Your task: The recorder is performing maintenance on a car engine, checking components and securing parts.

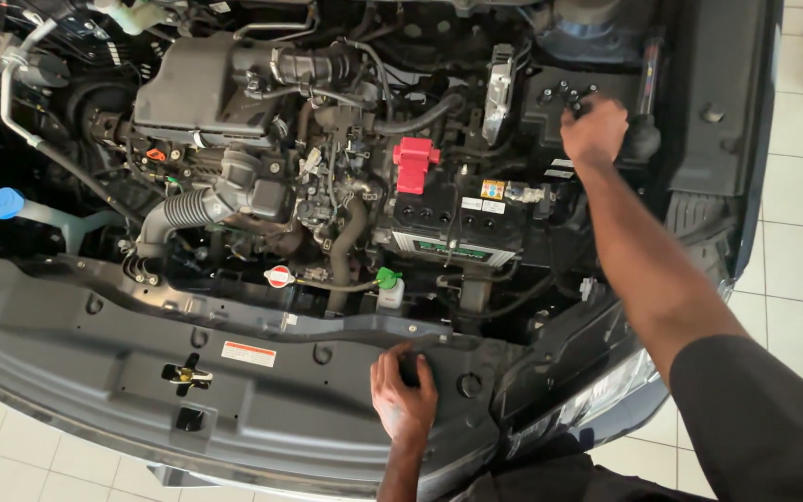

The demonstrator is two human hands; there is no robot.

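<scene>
left hand [403, 395]: fingers spread flat on grey plastic radiator cover panel [141, 372] | right hand [593, 130]: fingers curled on black fuse box lid [550, 102], far right of engine bay, behind black car battery [448, 223]

I see matt grey plastic on the front panel [141, 372] along the lower frame, lightly textured. The battery [446, 228] at centre has a glossy black plastic case and a bright red plastic terminal cover [414, 163]. The ribbed intake hose [183, 209], centre left, looks like dull rubber. The floor tiles [796, 214] on the right are smooth and pale.
</scene>
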